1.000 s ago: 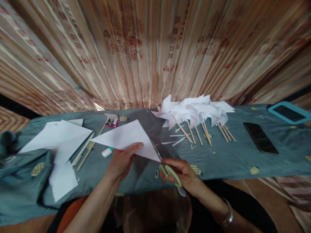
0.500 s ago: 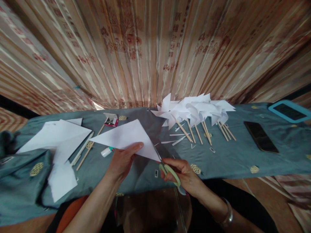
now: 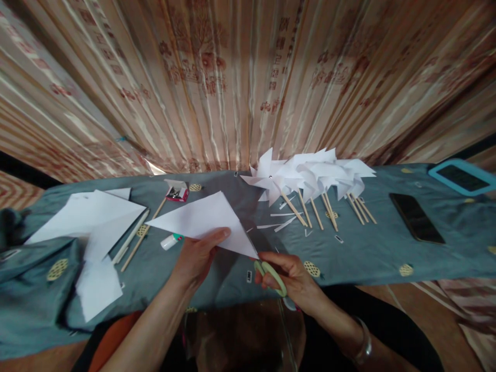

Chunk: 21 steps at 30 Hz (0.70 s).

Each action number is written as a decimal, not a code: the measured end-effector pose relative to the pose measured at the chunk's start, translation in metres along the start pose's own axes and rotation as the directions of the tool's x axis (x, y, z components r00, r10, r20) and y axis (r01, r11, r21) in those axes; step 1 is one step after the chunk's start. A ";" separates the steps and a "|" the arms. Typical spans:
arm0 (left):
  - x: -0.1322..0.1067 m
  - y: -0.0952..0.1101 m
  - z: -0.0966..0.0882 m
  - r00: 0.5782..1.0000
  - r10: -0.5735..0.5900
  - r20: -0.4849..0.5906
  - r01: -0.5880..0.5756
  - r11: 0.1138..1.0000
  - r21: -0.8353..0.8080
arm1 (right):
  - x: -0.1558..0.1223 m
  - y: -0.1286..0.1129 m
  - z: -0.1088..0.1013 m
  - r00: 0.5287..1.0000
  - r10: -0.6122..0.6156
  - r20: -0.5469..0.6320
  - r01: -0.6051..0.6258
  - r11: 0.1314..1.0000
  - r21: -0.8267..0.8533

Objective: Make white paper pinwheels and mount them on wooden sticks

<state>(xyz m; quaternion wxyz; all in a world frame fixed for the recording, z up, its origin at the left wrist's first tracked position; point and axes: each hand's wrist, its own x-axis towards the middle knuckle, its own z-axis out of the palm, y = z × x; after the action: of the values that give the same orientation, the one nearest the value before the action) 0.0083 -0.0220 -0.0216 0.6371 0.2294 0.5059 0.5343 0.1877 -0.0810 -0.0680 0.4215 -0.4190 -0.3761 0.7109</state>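
A folded white sheet of paper (image 3: 209,217), roughly triangular, is pinched in my left hand (image 3: 199,256), thumb on top and fingers hidden beneath. My right hand (image 3: 296,279) grips scissors (image 3: 271,276) by their pale green handles. The scissors are at the paper's lower right corner, and their blades are mostly hidden along its right edge. Just behind my left hand lies a white glue stick (image 3: 169,242) with a green band, partly covered. Beyond the paper, thin paper strips (image 3: 277,225) lie on the cloth.
Several white paper pinwheels (image 3: 306,173) on wooden sticks lie at the back right. A phone (image 3: 416,218) and a blue-framed tablet (image 3: 463,176) are farther right. At left are paper sheets (image 3: 112,217), a wooden stick (image 3: 134,251), pens (image 3: 129,237) and a small red box (image 3: 177,191) of metal pieces.
The scissor blades, visible along the paper's right edge before, are now mostly hidden by it. The paper has shifted very slightly right; both hands stay nearly in place.
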 end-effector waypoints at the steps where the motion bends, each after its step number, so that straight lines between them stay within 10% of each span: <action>1: -0.001 -0.001 0.001 1.000 -0.008 0.000 0.008 1.000 0.005 | 0.000 0.001 -0.001 1.000 -0.002 -0.002 0.001 1.000 -0.005; 21: -0.005 -0.007 0.004 0.998 -0.054 0.014 0.054 0.999 -0.006 | 0.000 0.000 0.000 0.999 -0.020 -0.047 0.018 0.999 -0.040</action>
<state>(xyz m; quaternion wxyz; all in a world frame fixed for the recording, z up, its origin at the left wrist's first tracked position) 0.0153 -0.0273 -0.0237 0.6556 0.2174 0.5057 0.5168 0.1874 -0.0806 -0.0675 0.4287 -0.4404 -0.3837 0.6892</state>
